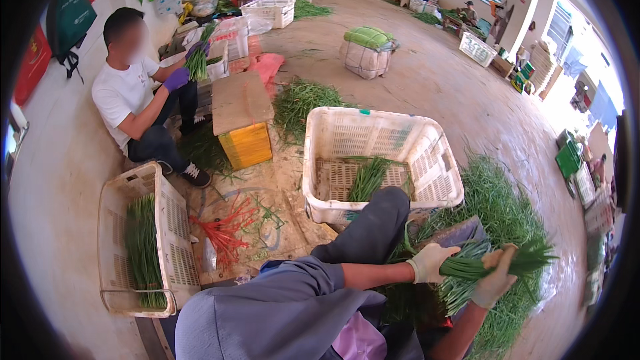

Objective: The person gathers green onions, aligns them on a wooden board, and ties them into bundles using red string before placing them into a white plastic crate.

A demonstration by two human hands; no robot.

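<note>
A bunch of long green chives [470, 267] is held sideways at my lower right, over more loose stalks. My left hand [430, 262], in a pale glove, is closed around its left part. Farther right, my gloved right hand [495, 279] grips the same bunch, with the leaf ends sticking out past it. A big heap of chives [503, 227] spreads on the floor around and beyond my hands. In front of my knee stands a white plastic crate [427, 180] with one bundle of chives [370, 179] inside.
At left, another white crate [180, 240] holds upright chives. Red ties [230, 232] lie scattered beside it. A co-worker [137, 93] in purple gloves sits holding a bunch near a board-topped yellow box [247, 147]. Farther off stands a strapped bale [367, 57].
</note>
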